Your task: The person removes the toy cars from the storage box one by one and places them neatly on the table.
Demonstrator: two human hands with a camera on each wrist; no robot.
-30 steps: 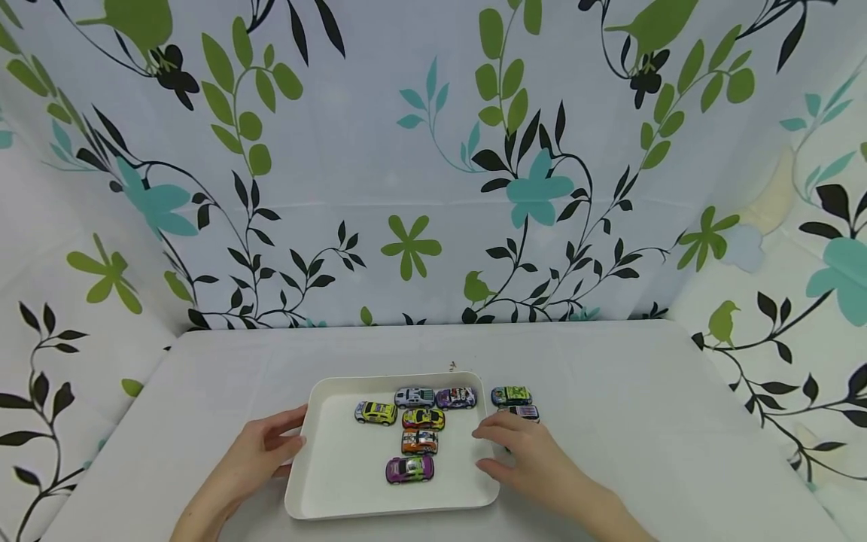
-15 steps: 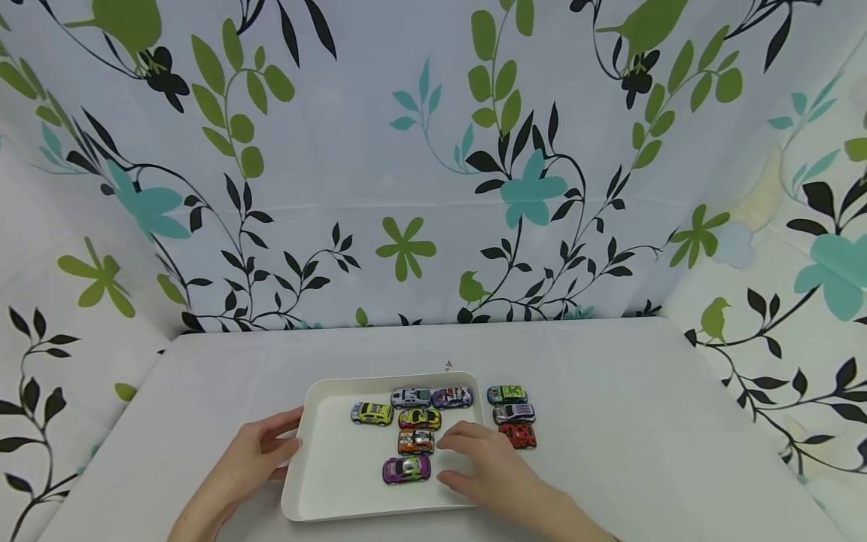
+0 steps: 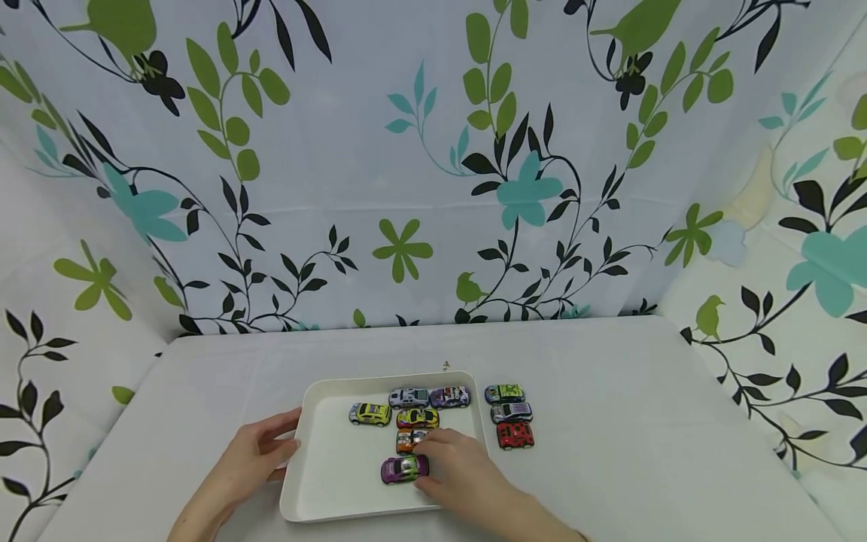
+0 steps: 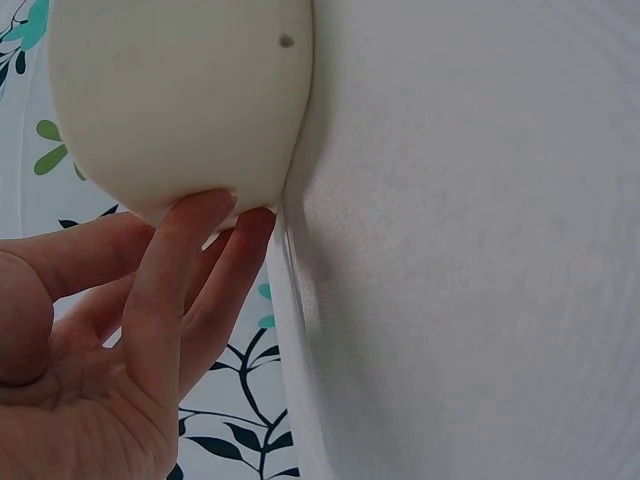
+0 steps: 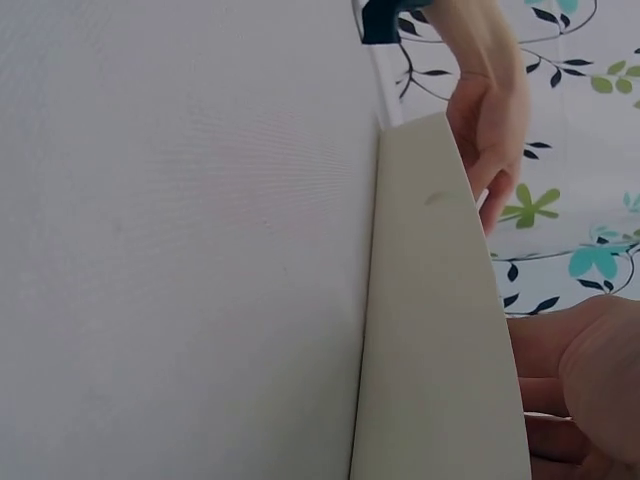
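Note:
In the head view a white tray (image 3: 339,489) holds several toy cars. My left hand (image 3: 254,452) has its fingers and thumb against the tray's left side; the left wrist view shows fingertips (image 4: 205,205) touching its outer wall. Over the tray's right half, my right hand (image 3: 463,474) has its thumb and forefinger on either side of the right end of a purple toy car (image 3: 400,470). Whether they press on it is hard to tell. The forefinger partly hides an orange toy car (image 3: 406,443). The right hand (image 5: 585,390) is mostly behind the tray in the right wrist view.
Right of the tray, on the white table (image 3: 609,421), stand a green toy car (image 3: 504,393), a silver one (image 3: 511,412) and a red one (image 3: 515,435). Further toy cars in the tray are two yellow, one grey (image 3: 409,397) and one purple-white (image 3: 450,397).
My right hand has moved left from the tray's right edge to the purple toy car, uncovering the cars on the table. The left hand stays at the tray's side.

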